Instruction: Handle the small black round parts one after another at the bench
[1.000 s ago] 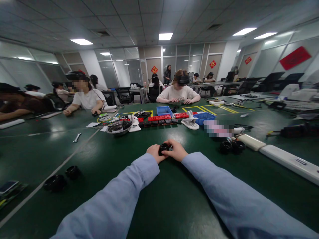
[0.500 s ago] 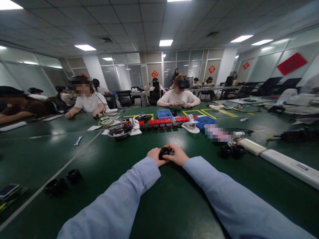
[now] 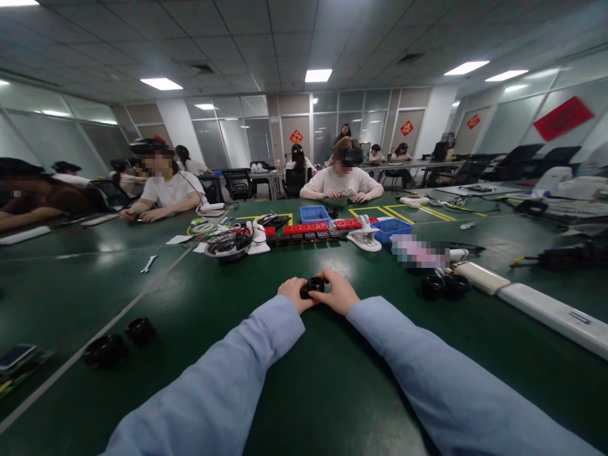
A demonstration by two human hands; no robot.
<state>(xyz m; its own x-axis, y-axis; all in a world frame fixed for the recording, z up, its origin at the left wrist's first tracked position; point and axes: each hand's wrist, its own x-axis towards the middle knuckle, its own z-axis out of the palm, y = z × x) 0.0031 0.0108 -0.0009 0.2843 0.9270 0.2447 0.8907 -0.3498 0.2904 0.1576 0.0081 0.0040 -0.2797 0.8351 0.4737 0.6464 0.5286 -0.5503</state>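
Both my hands hold a small black round part (image 3: 314,285), glossy and ring-like, just above or on the green table (image 3: 313,386). My left hand (image 3: 295,294) wraps its left side, and my right hand (image 3: 338,292) grips its right side with the thumb in front. The fingertips behind the part are hidden. On the left of the table lie a larger black round part (image 3: 105,351) and a smaller one (image 3: 140,330). Two more black round parts (image 3: 445,286) sit together at the right.
Beyond my hands are a red-and-black strip of blocks (image 3: 308,233), a white clamp-like stand (image 3: 365,234), coiled cables (image 3: 228,244) and blue bins (image 3: 390,229). A wrench (image 3: 149,264) lies left; a long white case (image 3: 553,316) lies right. Co-workers sit across the table.
The black part has tipped slightly between my hands, and my right fingers have shifted around it. A co-worker at the left has brought their hands together.
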